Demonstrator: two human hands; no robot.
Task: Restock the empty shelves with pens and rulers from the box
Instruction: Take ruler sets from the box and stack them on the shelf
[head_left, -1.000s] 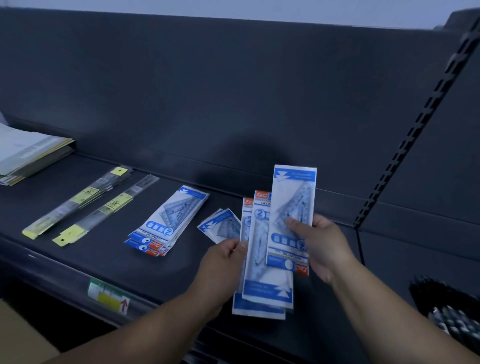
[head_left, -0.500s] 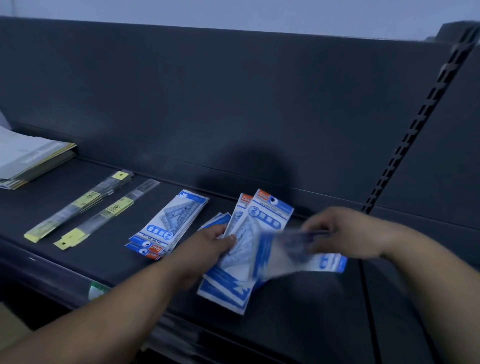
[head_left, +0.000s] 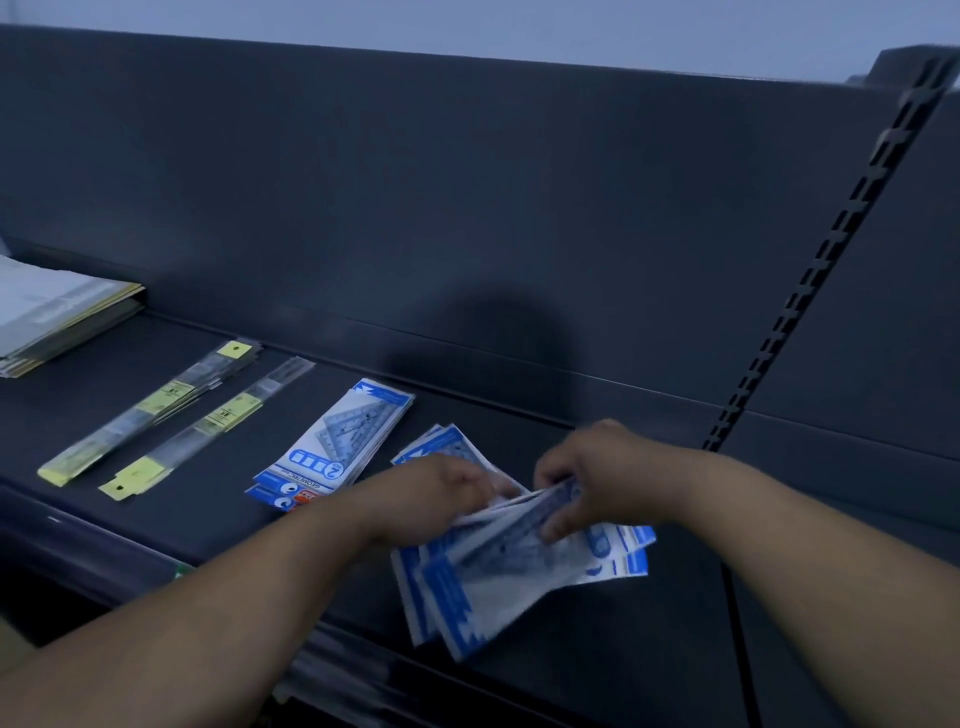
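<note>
L hand (head_left: 436, 501) and R hand (head_left: 610, 475) close together, both gripping the same fanned bunch of blue-white ruler packs (head_left: 493, 579) over the dark shelf (head_left: 649, 665). I note a 2nd pack stack (head_left: 337, 447) lying flat to the left, w/ two long clear rulers (head_left: 208, 428) beyond it.

dark back panel (head_left: 467, 208), slotted upright (head_left: 826, 249) at right, pale wall (head_left: 519, 26) above; dim light.

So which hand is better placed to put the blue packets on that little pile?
Left, probably. The left hand grips the held packets right beside the small pile; the right hand pinches them farther away.
</note>
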